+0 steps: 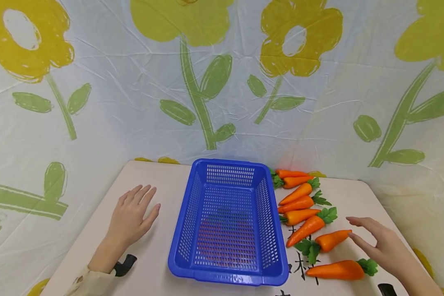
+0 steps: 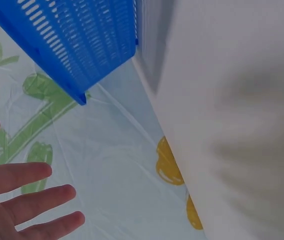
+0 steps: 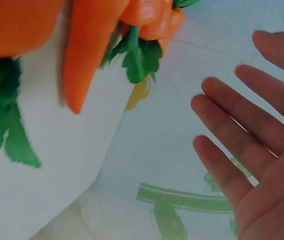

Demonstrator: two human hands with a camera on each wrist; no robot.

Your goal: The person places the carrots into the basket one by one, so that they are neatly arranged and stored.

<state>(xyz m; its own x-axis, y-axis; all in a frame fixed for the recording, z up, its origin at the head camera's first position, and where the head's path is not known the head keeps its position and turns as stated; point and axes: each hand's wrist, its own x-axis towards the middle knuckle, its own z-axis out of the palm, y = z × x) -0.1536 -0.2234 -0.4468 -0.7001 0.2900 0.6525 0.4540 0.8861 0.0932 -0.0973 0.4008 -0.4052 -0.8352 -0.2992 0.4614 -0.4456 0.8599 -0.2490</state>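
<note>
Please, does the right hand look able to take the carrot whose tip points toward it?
Probably yes: the right hand hovers by the tip of that carrot, holding nothing, and no other object shows between them.

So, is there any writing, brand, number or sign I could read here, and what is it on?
Black characters on the pale tabletop, beside the basket: Chinese-looking, but partly covered by carrots, so I can't quote them surely.
Another black mark on the tabletop: cut off by the head picture's bottom edge, unreadable.
Blue basket and flowered cloth: no text I can make out.
</note>
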